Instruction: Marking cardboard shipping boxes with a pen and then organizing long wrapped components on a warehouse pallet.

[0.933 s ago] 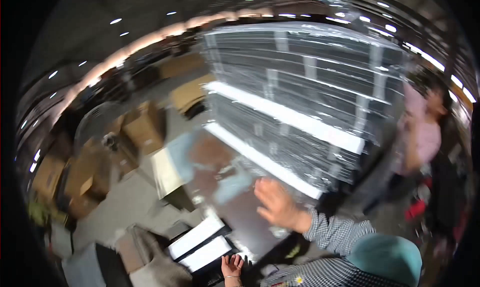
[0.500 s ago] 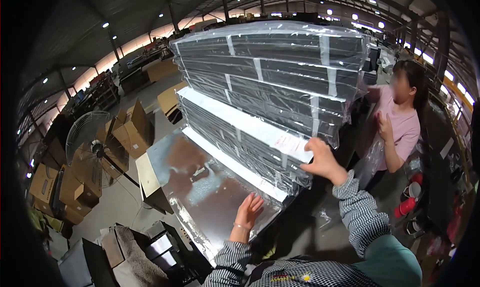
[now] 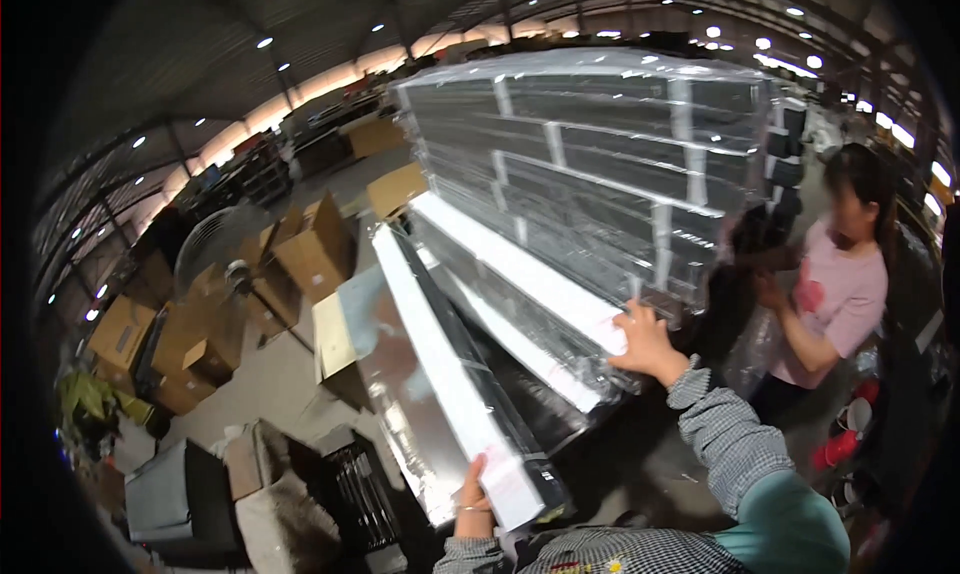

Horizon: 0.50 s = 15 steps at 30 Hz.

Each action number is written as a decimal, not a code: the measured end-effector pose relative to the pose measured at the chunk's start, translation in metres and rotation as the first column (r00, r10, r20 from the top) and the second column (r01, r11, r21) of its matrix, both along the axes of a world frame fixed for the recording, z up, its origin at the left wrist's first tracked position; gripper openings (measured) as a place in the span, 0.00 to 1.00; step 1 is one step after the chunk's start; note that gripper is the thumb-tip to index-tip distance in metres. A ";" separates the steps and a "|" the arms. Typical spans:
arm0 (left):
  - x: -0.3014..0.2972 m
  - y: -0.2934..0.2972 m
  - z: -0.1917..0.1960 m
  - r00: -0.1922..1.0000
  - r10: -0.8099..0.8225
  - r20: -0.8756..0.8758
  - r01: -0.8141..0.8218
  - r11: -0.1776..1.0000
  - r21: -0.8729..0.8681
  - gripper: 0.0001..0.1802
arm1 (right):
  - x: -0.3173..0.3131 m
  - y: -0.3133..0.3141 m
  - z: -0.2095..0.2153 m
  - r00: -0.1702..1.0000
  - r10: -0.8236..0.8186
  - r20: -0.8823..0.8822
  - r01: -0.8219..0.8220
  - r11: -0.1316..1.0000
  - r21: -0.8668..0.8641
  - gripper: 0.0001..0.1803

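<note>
Newly lifted long box [image 3: 450,374], pointing away

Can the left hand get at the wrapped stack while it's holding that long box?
Probably not as things stand. The left hand grips the near end of the long white-topped box, which lies between it and the wrapped stack. The right hand already rests on the stack's lower edge.

long box [image 3: 455,374] left of wrapped stack [image 3: 600,174]; cartons [image 3: 310,249] further left.
</note>
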<state>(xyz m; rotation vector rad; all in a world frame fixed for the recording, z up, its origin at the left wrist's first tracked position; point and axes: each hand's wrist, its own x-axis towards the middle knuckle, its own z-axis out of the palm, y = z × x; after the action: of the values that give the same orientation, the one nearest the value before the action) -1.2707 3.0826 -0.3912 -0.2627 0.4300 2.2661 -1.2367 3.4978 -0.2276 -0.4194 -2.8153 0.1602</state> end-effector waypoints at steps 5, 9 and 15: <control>0.016 -0.018 -0.127 0.990 0.140 0.011 -0.109 0.812 -0.574 0.53 | -0.007 -0.109 -0.007 0.989 0.091 0.119 -0.074 0.988 -0.137 0.55; 0.048 -0.018 -0.176 0.992 0.083 -0.093 -0.120 0.833 -0.540 0.51 | 0.007 -0.178 -0.088 0.982 0.182 0.052 -0.136 0.870 -0.474 0.55; 0.117 0.004 -0.194 0.928 -0.346 -0.141 0.153 0.697 -0.701 0.73 | 0.110 -0.161 -0.217 0.870 0.241 0.430 -0.115 0.948 -0.298 0.61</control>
<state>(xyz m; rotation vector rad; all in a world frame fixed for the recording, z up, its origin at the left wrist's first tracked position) -1.1541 3.0862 -0.5851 -0.2462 1.3702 1.7832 -1.1263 3.3366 -0.4445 -0.2749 -3.3213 0.5492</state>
